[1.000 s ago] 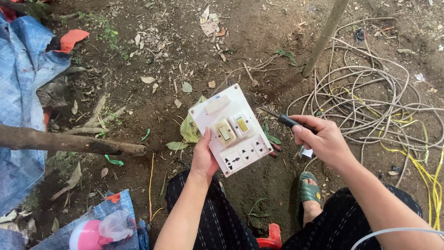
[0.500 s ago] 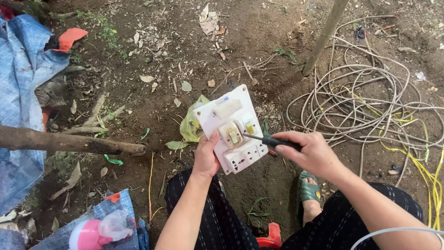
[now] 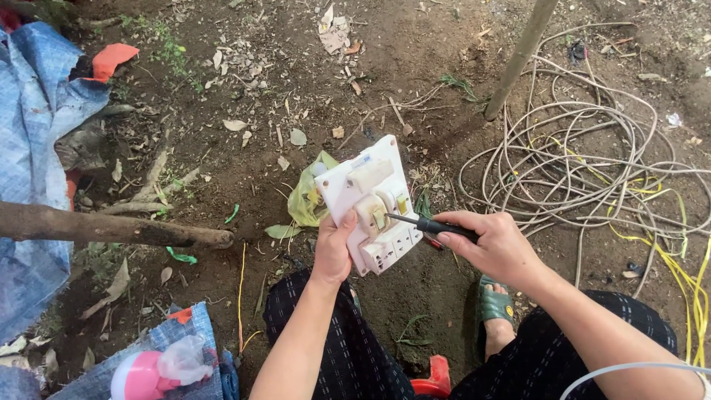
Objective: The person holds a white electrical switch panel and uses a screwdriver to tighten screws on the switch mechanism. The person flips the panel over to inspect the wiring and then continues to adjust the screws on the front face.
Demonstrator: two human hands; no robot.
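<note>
**Screwdriver set against a white electrical panel held over bare ground**

A white electrical board [image 3: 370,204], fitted with switches and sockets, is held tilted above the dirt ground [image 3: 296,89], just ahead of the knees. It is gripped at its lower left edge by the left hand [image 3: 333,248], with the thumb pressed on the face beside a round fitting. A dark-handled screwdriver [image 3: 426,224] is clasped in the right hand [image 3: 492,244], fingers closed round the handle, and its tip is laid against the middle fitting on the board.

The fittings are seen seated on the board's face, so the mounting is judged largely done; the fastening at the middle fitting appears to be in hand. Whether its screw is tight cannot be told, and no wires are seen joined to the board.

A tangle of pale and yellow cable [image 3: 592,163] lies towards the right edge of the ground, a log [image 3: 111,228] and blue tarpaulin [image 3: 33,148] towards the left.
</note>
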